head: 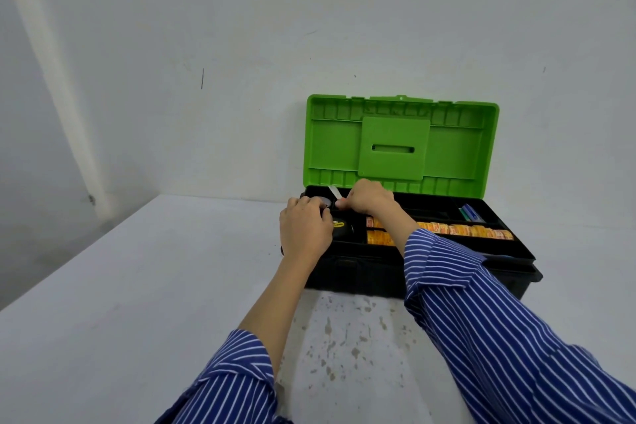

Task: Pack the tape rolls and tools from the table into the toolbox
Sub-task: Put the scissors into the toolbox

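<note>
A black toolbox (361, 277) with its green lid (401, 144) raised stands on the table against the wall. My left hand (303, 227) grips a black tape roll (342, 227) with a yellow label in the tray's left compartment. My right hand (368, 198) pinches something small above that compartment, next to a grey round part (325, 200) and a white strip (334, 191); what it pinches is hidden by the fingers. Several orange-yellow tape rolls (461, 230) lie in two rows in the tray. A few pens or small tools (470, 212) lie in the back right compartment.
The grey table (137, 286) runs left and toward me, stained near its front (344, 337). A white wall stands right behind the lid. My striped sleeves cover the lower right.
</note>
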